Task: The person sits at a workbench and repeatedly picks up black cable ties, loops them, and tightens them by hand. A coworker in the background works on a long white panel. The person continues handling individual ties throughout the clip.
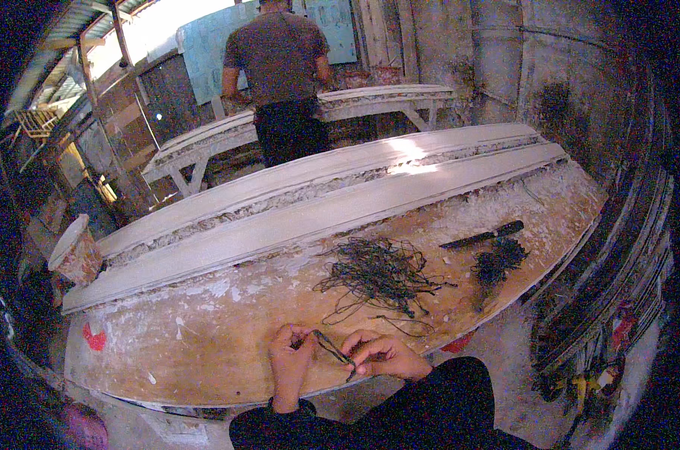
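Observation:
A short dark cord stretches between my hands just above the near edge of the wooden board. My left hand pinches its upper end between thumb and fingers. Closed on the cord's lower end, my right hand is bent inward close to the board's rim. Beyond my hands lies a loose, tangled heap of dark cords. Right of that heap is a knife with a dark blade and black handle. A smaller bunch of short dark strands sits just nearer than the knife.
The wooden board is smeared with white. Two long white moulding strips run along its far side. A stained bucket stands at the left end. Behind, a person faces away at another bench. Long dark pieces lean at the right.

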`<move>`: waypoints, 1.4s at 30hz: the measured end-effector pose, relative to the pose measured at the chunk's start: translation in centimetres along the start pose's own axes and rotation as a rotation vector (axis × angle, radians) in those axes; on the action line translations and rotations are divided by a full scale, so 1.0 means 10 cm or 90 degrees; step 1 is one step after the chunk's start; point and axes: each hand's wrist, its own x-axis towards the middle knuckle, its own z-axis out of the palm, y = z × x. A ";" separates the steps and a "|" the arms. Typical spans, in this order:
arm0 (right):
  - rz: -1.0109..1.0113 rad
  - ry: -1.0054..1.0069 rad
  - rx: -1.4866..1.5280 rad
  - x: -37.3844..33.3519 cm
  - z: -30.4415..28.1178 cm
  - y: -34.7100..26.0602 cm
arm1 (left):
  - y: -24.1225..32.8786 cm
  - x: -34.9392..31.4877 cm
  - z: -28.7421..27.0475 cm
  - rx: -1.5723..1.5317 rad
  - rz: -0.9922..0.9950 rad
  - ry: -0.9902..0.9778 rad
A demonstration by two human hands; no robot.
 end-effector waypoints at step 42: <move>0.080 0.271 -0.051 0.05 0.07 0.09 | 0.17 -0.12 -0.20 -0.054 0.070 -0.661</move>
